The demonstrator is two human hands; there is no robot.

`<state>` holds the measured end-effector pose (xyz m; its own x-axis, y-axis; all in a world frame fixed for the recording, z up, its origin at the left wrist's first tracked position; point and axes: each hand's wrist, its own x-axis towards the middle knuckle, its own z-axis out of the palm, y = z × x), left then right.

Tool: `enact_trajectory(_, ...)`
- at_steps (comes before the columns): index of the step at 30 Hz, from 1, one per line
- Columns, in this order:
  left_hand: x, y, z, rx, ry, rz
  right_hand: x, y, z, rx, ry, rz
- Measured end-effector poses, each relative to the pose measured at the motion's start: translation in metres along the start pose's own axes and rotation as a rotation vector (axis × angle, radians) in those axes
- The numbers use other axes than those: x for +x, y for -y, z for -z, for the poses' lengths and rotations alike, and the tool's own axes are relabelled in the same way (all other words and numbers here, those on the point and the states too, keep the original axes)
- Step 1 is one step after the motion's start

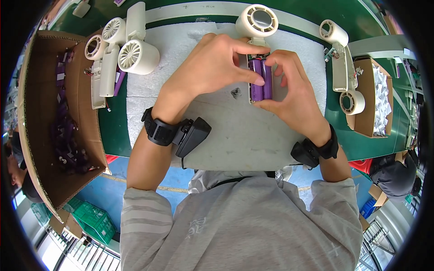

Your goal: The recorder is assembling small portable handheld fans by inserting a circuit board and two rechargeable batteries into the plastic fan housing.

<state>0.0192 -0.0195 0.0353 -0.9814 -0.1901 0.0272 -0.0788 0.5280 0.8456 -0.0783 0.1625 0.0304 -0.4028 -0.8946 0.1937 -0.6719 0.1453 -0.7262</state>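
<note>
A cream handheld fan lies on the work surface, its round fan head [244, 26] pointing away from me and its handle casing [249, 90] uncovered. Two purple cylindrical battery cells [267, 86] sit side by side in that casing, with a bit of circuitry above them. My left hand [210, 63] reaches across from the left, fingers at the neck of the fan and thumb pressing on the cells. From the right, my right hand [296, 90] closes around the casing, thumb at its lower end and fingers near its top.
Several cream fans [138, 56] stand at the left on white foam [176, 40]. A cardboard box [83, 135] beside them holds purple battery packs [63, 122]. To the right are an opened fan [340, 67] and a box of white pieces [381, 101]. Other people sit at both sides.
</note>
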Motion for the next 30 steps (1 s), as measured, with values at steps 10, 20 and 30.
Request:
enact_trajectory(10,-0.002,0.002,-0.002,-0.139,-0.018,0.090,0.003,-0.003,0.002,-0.027,0.033,0.084)
enact_trajectory(20,-0.001,0.007,0.001,-0.087,-0.019,-0.030,-0.001,0.001,0.003,-0.124,0.050,0.095)
enact_trajectory(30,-0.002,0.015,-0.007,-0.107,-0.044,-0.159,0.000,0.014,0.003,-0.346,0.059,0.188)
